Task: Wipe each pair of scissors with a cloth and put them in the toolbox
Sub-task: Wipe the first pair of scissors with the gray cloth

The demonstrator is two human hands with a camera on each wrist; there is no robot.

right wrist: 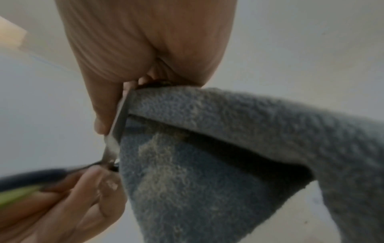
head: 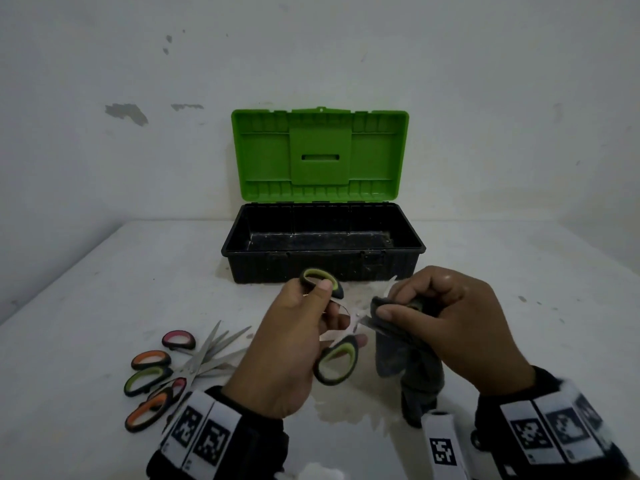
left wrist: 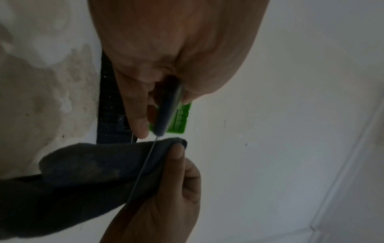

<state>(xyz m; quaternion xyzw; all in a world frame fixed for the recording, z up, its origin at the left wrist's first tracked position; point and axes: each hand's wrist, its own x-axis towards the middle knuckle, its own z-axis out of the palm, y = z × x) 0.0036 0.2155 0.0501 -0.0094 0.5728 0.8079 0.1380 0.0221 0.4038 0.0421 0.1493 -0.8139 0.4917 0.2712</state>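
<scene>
**While the blade sits in the cloth**

Held above the table [head: 104,278], the green-handled scissors [head: 335,362] are spread open, gripped at the handles by the left hand [head: 294,344]. One blade is pinched inside the grey cloth [head: 398,351] by the right hand [head: 457,327]. Behind stands the toolbox [head: 323,261], green lid [head: 320,154] raised. Other scissors [head: 173,368] lie piled at left.
</scene>
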